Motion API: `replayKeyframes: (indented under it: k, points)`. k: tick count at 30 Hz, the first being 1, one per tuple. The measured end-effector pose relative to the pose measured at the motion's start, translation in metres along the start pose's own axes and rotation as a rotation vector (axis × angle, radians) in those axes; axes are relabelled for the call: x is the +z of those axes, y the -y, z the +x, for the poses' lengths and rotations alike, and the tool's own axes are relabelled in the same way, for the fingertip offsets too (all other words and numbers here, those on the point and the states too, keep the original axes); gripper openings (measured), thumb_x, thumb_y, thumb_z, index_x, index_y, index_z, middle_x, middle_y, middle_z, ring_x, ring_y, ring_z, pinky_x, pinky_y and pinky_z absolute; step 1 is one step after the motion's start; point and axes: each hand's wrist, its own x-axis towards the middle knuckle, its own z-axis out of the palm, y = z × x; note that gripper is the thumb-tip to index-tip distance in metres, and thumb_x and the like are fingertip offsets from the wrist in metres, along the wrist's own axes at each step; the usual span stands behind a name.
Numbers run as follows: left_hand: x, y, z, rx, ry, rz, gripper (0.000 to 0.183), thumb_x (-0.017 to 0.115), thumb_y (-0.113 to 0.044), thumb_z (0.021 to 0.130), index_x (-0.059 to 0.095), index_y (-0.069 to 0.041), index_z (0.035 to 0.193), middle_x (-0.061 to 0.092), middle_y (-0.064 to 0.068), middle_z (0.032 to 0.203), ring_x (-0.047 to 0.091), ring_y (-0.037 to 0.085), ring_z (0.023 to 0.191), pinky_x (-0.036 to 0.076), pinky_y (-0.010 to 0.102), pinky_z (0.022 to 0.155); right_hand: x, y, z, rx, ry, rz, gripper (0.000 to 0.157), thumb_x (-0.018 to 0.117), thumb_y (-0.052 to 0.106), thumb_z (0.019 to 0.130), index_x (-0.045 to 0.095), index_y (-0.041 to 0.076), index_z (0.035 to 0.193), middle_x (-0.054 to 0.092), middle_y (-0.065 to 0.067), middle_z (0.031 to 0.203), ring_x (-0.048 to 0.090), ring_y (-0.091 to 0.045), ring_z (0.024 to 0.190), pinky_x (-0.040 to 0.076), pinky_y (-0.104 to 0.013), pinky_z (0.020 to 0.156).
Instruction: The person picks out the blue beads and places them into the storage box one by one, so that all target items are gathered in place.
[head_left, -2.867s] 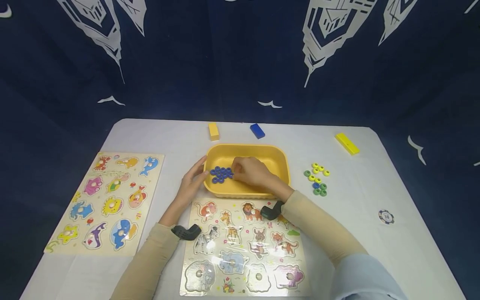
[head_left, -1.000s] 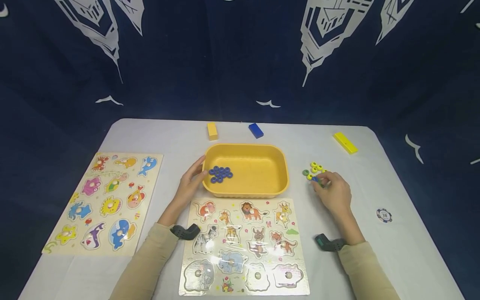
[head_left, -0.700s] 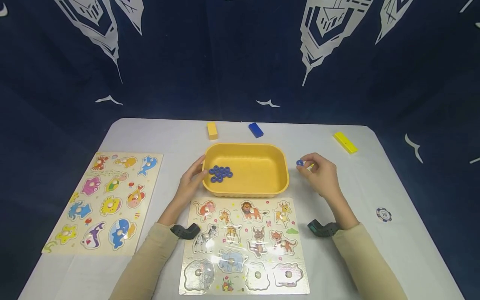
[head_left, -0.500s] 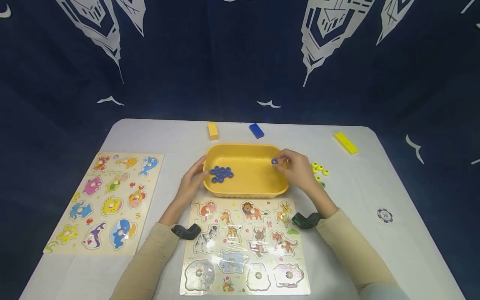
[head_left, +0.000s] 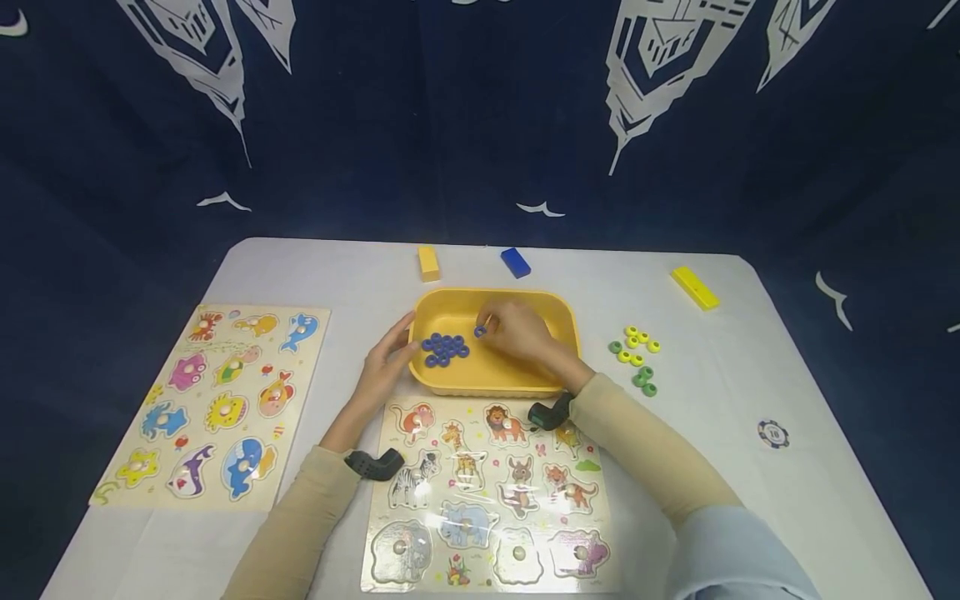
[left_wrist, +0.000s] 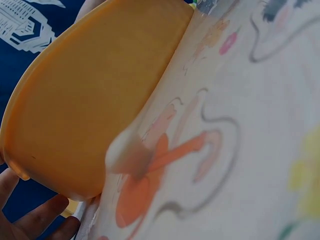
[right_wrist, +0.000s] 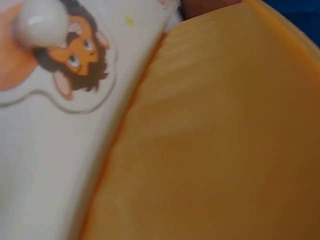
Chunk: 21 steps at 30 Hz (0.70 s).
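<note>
Over the inside of the yellow tray [head_left: 517, 387], my right hand [head_left: 517, 333] pinches a blue ring-shaped bead [head_left: 480, 332] between thumb and fingertips. Just left of it, a cluster of blue beads [head_left: 442, 346] lies on the tray floor. My left hand [head_left: 380, 362] rests against the tray's left side, its fingers fairly straight and the thumb at the rim. In the left wrist view, spread fingers [left_wrist: 40, 217] show beside the tray wall [left_wrist: 95, 100]. The right wrist view shows the tray wall [right_wrist: 215, 125] close up, while the bead is hidden there.
Yellow beads [head_left: 637, 337] and green beads [head_left: 645, 377] lie right of the tray. An animal knob puzzle [head_left: 480, 575] sits in front, a sea-animal puzzle [head_left: 213, 408] at left. Farther off are blocks: orange-yellow [head_left: 428, 263], blue [head_left: 515, 263], yellow [head_left: 695, 288]. A poker chip [head_left: 773, 433] lies right.
My right hand has picked a blue bead from the pile on the right and carried it left into the tray, near the cluster. The left hand stays at the tray's side.
</note>
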Motion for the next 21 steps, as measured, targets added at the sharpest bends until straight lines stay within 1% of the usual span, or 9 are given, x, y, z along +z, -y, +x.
replayKeyframes:
  k: [4, 7, 10, 12, 14, 16, 19, 21]
  points:
    - [0.001, 0.001, 0.001, 0.001, -0.008, 0.006, 0.048, 0.05, -0.041, 0.088, 0.032, -0.043, 0.133, 0.047, 0.005, 0.13, 0.039, 0.024, 0.121, 0.029, 0.056, 0.097, 0.008, 0.003, 0.002, 0.031, 0.068, -0.019, 0.014, 0.068, 0.019, 0.075, 0.064, 0.016, 0.089, 0.06, 0.004, 0.073, 0.054, -0.011, 0.067, 0.043, -0.024, 0.057]
    - [0.001, 0.001, 0.001, 0.01, -0.01, -0.006, 0.047, 0.05, -0.037, 0.089, 0.033, -0.041, 0.133, 0.048, 0.006, 0.129, 0.039, 0.024, 0.12, 0.028, 0.056, 0.097, 0.011, 0.005, 0.003, 0.017, 0.108, -0.023, 0.015, 0.067, 0.018, 0.076, 0.064, 0.016, 0.091, 0.06, 0.002, 0.076, 0.054, -0.012, 0.069, 0.044, -0.025, 0.059]
    - [0.001, 0.0, 0.001, 0.021, -0.009, -0.018, 0.047, 0.05, -0.033, 0.09, 0.033, -0.041, 0.133, 0.049, 0.007, 0.128, 0.038, 0.025, 0.12, 0.026, 0.057, 0.098, 0.012, 0.005, 0.003, -0.014, 0.119, -0.008, 0.017, 0.065, 0.014, 0.077, 0.064, 0.014, 0.094, 0.063, -0.001, 0.081, 0.056, -0.014, 0.074, 0.046, -0.028, 0.065]
    - [0.001, -0.001, 0.001, 0.019, -0.009, -0.021, 0.047, 0.05, -0.032, 0.09, 0.034, -0.042, 0.133, 0.049, 0.006, 0.127, 0.038, 0.024, 0.12, 0.027, 0.057, 0.098, 0.011, 0.005, 0.0, -0.014, 0.111, 0.019, 0.02, 0.065, 0.013, 0.077, 0.064, 0.013, 0.097, 0.064, -0.001, 0.084, 0.057, -0.013, 0.077, 0.047, -0.028, 0.068]
    - [0.002, -0.001, 0.0, 0.011, -0.01, -0.017, 0.047, 0.05, -0.032, 0.09, 0.033, -0.042, 0.133, 0.048, 0.005, 0.128, 0.038, 0.024, 0.12, 0.027, 0.057, 0.098, 0.007, 0.003, -0.006, -0.013, 0.081, 0.045, 0.023, 0.065, 0.014, 0.078, 0.063, 0.012, 0.101, 0.064, 0.0, 0.086, 0.057, -0.012, 0.076, 0.046, -0.028, 0.07]
    - [0.002, -0.002, -0.001, -0.001, -0.012, -0.009, 0.049, 0.049, -0.033, 0.09, 0.03, -0.044, 0.134, 0.048, 0.004, 0.129, 0.038, 0.023, 0.121, 0.027, 0.056, 0.098, 0.001, 0.001, -0.014, -0.019, 0.027, 0.076, 0.026, 0.065, 0.017, 0.079, 0.062, 0.012, 0.104, 0.064, 0.002, 0.086, 0.056, -0.011, 0.069, 0.046, -0.027, 0.066]
    - [0.001, -0.005, -0.002, -0.014, -0.022, 0.031, 0.05, 0.047, -0.037, 0.09, 0.025, -0.044, 0.135, 0.046, 0.003, 0.131, 0.038, 0.023, 0.122, 0.028, 0.054, 0.099, -0.011, -0.003, -0.031, -0.066, -0.109, 0.125, 0.028, 0.064, 0.021, 0.081, 0.061, 0.01, 0.106, 0.064, 0.0, 0.087, 0.053, -0.011, 0.063, 0.044, -0.026, 0.059]
    - [-0.004, -0.011, -0.004, 0.003, -0.03, 0.114, 0.05, 0.043, -0.041, 0.091, 0.023, -0.041, 0.137, 0.043, 0.003, 0.134, 0.036, 0.024, 0.125, 0.028, 0.052, 0.1, -0.02, -0.009, -0.045, -0.105, -0.219, 0.127, 0.031, 0.064, 0.026, 0.081, 0.061, 0.008, 0.107, 0.065, -0.003, 0.09, 0.054, -0.012, 0.063, 0.045, -0.026, 0.056]
